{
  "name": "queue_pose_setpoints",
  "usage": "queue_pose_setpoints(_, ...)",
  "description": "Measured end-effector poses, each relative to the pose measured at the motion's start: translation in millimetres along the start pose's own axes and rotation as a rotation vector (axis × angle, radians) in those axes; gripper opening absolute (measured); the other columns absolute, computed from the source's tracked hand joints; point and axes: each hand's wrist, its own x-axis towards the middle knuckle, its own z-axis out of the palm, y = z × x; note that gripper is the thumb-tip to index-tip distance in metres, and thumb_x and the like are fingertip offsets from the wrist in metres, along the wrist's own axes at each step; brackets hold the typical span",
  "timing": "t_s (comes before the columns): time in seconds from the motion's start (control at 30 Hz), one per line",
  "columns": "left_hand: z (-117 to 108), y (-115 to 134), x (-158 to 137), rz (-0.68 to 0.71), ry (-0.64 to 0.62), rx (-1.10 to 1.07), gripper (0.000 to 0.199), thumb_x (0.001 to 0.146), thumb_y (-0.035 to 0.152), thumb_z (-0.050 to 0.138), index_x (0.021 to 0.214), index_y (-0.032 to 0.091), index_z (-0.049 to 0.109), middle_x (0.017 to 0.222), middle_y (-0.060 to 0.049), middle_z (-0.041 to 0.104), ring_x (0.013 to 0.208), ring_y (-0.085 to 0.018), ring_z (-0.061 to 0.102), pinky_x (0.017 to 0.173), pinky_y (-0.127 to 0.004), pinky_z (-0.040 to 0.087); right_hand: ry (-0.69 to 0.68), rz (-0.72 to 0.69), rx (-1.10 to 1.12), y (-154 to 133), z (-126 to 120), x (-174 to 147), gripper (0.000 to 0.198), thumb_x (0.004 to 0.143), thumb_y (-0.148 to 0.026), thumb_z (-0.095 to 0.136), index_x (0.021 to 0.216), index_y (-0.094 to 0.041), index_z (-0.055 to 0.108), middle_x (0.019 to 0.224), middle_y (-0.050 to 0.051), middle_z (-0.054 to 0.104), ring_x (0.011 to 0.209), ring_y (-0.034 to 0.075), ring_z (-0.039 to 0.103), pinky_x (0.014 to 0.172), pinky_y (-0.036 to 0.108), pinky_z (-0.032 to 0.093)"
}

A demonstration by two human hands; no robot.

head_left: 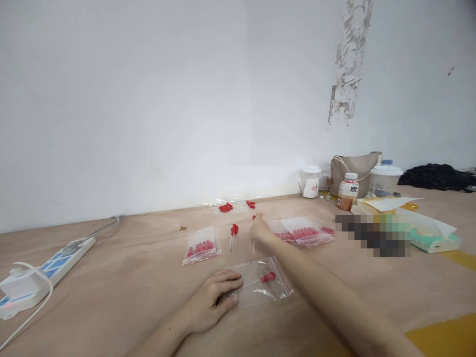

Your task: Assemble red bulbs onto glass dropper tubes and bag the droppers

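Note:
My left hand (213, 297) has its fingers and thumb at the left edge of a clear zip bag (256, 297) lying flat on the table. One dropper with a red bulb (268, 276) shows inside that bag. Farther out, my right hand (259, 230) is closed around another dropper (254, 246); its thin glass tube points down below the fingers and a bit of red shows above them. Left of this hand, a few loose red-bulbed droppers (234, 238) lie side by side. Most of the gripped dropper is hidden by my fingers.
Filled bags of droppers lie at left (203, 243) and right (303, 230). Loose red bulbs (225, 208) rest on plastic near the wall. A power strip (55, 267) is far left. A bottle (348, 192), lidded cups (311, 181) and a bag (353, 171) stand back right.

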Motion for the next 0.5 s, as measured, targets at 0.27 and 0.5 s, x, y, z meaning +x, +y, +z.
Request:
queue_pose_setpoints(0.27,1,-4,-1,-0.030,-0.032,-0.009,0.034,0.086,0.034,0.041,0.120,0.031,0.047,0.126,-0.001,0.045,0.116,-0.020,0.039,0.098,-0.038,0.031,0.313,-0.137,0.568,88,-53,-59,0.053,0.074,-0.030,0.046,0.118,-0.017,0.021,0.066,-0.004,0.048,0.046,0.011,0.051,0.045,0.023,0.042)
queue_pose_setpoints(0.5,2,-6,0,-0.048,-0.022,-0.035,0.033,0.086,0.034,0.042,0.119,0.031,0.048,0.126,-0.001,0.046,0.116,-0.020,0.039,0.098,-0.039,0.032,0.255,-0.091,0.748,97,-40,-80,0.049,0.072,-0.034,0.050,0.109,-0.022,0.020,0.063,-0.005,0.044,0.044,0.012,0.050,0.039,0.025,0.044)
